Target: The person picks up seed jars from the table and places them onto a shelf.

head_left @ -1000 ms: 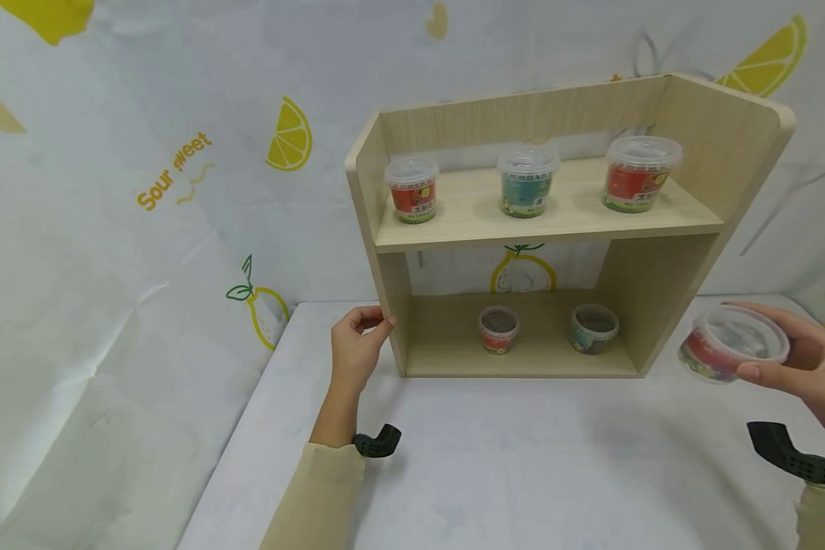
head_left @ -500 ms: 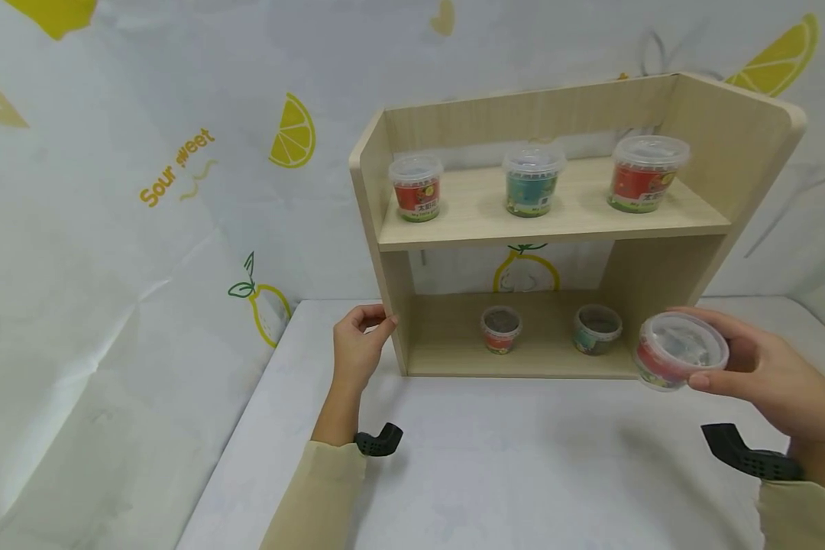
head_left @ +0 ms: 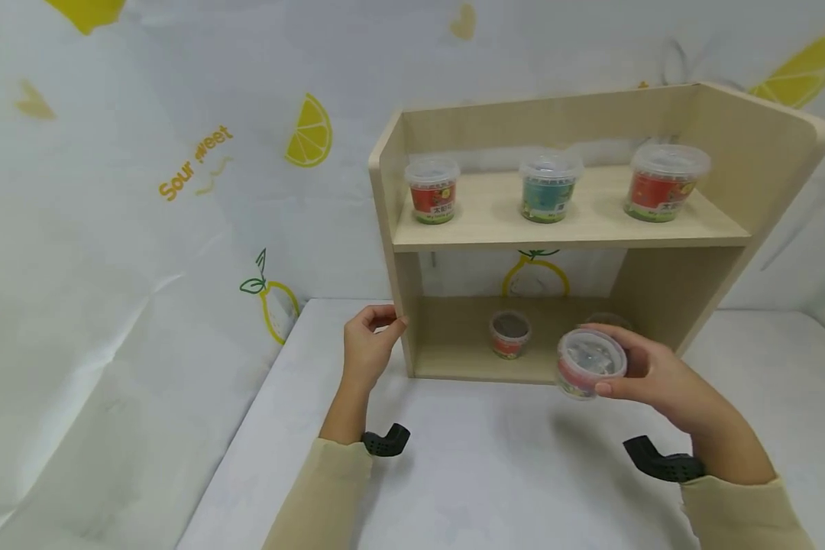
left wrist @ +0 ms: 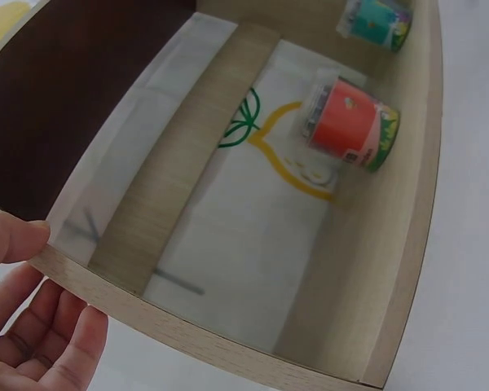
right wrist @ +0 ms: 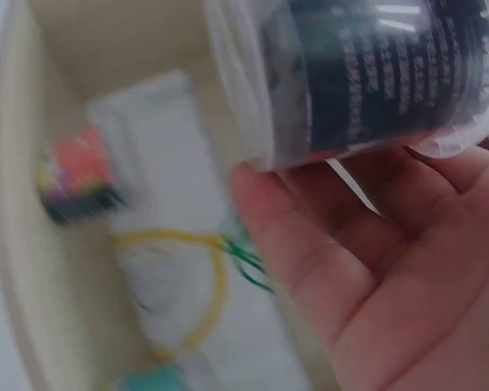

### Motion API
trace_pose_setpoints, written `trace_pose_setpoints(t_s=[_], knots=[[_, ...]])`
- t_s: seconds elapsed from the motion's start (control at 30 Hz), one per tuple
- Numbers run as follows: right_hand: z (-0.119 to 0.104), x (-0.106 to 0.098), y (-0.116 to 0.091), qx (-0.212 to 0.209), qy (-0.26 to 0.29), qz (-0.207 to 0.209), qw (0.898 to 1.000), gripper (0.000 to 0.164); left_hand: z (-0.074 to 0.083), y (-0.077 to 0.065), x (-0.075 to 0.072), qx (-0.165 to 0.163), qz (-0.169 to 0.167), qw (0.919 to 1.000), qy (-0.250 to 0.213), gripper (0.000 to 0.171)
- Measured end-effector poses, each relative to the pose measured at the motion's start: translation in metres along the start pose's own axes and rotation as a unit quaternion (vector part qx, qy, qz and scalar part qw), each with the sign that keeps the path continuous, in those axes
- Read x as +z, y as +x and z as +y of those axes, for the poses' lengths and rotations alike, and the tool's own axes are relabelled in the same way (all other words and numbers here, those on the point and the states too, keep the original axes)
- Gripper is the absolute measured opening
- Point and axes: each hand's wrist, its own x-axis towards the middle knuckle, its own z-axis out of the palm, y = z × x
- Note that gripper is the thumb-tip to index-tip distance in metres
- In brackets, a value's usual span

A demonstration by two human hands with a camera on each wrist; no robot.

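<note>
My right hand (head_left: 656,380) holds a lidded clear plastic cup (head_left: 587,368) with a red label, thumb on the near side and fingers round the back. The cup is tilted, its lid towards the head camera, in front of the shelf's lower level. In the right wrist view the back of its label (right wrist: 375,77) shows dark with white print. With thumb and fingers on either side, my left hand (head_left: 369,345) pinches the left side panel (left wrist: 204,330) of the two-level wooden shelf (head_left: 481,370). On the lower level stands a small red-labelled cup (head_left: 509,336); a teal-labelled one is mostly hidden behind my right hand.
On the upper level stand a red-labelled cup (head_left: 433,195) at left, a teal-labelled cup (head_left: 548,191) in the middle and a larger red-labelled cup (head_left: 662,187) at right. The shelf rests on a white table (head_left: 495,466) against a lemon-printed backdrop (head_left: 199,69).
My right hand has carried the cup leftwards, from right of the shelf to in front of its lower level. My left hand stays on the side panel. The head view has shifted slightly.
</note>
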Motion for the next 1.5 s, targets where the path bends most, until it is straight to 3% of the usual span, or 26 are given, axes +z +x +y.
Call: trace_pose_setpoints(t_s=[0.17,0.3,0.6,1.0,1.5], knots=[[0.016,0.036,0.032,0.048,-0.026,0.022,0.998,0.060,0.001,-0.001,0.001,0.000,0.002,1.0000,0.004,0.018],[0.028,0.061,0.060,0.084,-0.022,0.047,0.995,0.066,0.000,0.000,0.001,-0.001,0.003,1.0000,0.003,0.018],[0.049,0.103,0.111,0.108,-0.028,0.111,0.988,0.073,-0.001,0.001,0.002,-0.003,-0.001,1.0000,0.006,0.017],[0.068,0.124,0.147,0.103,-0.088,0.163,0.977,0.070,-0.001,0.001,0.002,-0.007,0.005,0.9999,0.012,0.019],[0.089,0.139,0.166,0.141,-0.139,0.166,0.966,0.079,-0.001,0.001,0.002,-0.005,0.003,0.9999,0.009,0.019]])
